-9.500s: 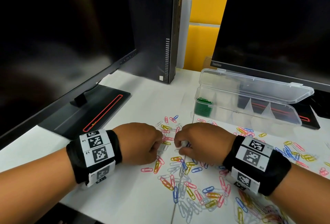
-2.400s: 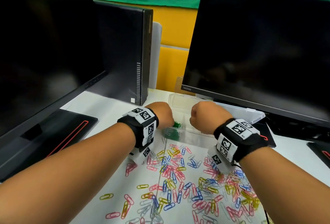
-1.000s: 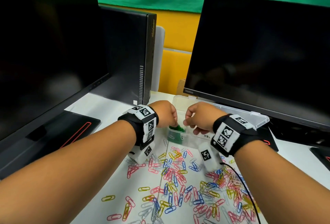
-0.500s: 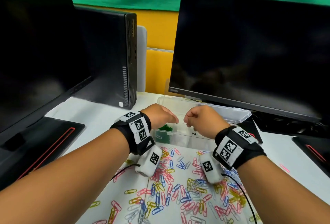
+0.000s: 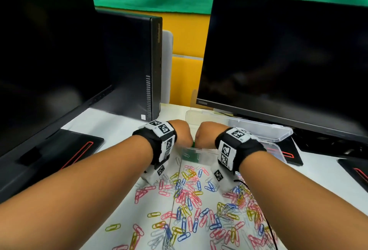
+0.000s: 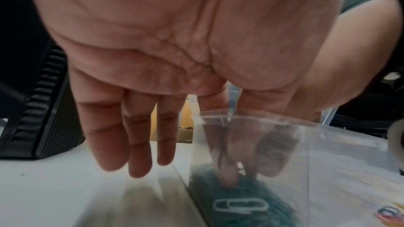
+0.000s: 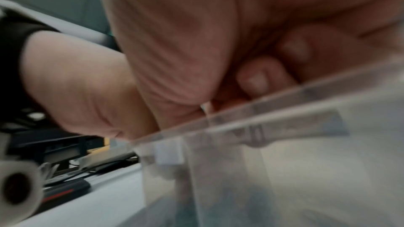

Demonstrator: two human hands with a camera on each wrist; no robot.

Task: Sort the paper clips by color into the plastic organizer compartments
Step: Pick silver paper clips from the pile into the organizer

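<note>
The clear plastic organizer (image 5: 277, 137) stands open under the right monitor, with green paper clips (image 5: 190, 154) in its leftmost compartment. Both hands hover close together over that end. My left hand (image 5: 182, 134) has straight fingers (image 6: 135, 135): three hang outside the organizer wall (image 6: 328, 144), while index and thumb dip into the compartment onto the green clips (image 6: 251, 194). My right hand (image 5: 206, 136) is a fist above the organizer rim (image 7: 284, 118), its fingertips (image 7: 253, 78) curled into the palm; what it holds is hidden. Loose mixed-colour clips (image 5: 189, 200) cover the table in front.
A white clip (image 6: 240, 205) lies against the organizer's front wall. A black monitor (image 5: 49, 60) and PC tower (image 5: 139, 60) stand at the left, a second monitor (image 5: 288, 60) behind the organizer. Monitor bases (image 5: 75, 150) flank the work area. A thin black cable (image 5: 266, 220) trails from my right wrist.
Both hands have dropped lower over the green compartment and moved closer together. My left index finger and thumb now reach inside it; my right hand has curled into a fist.
</note>
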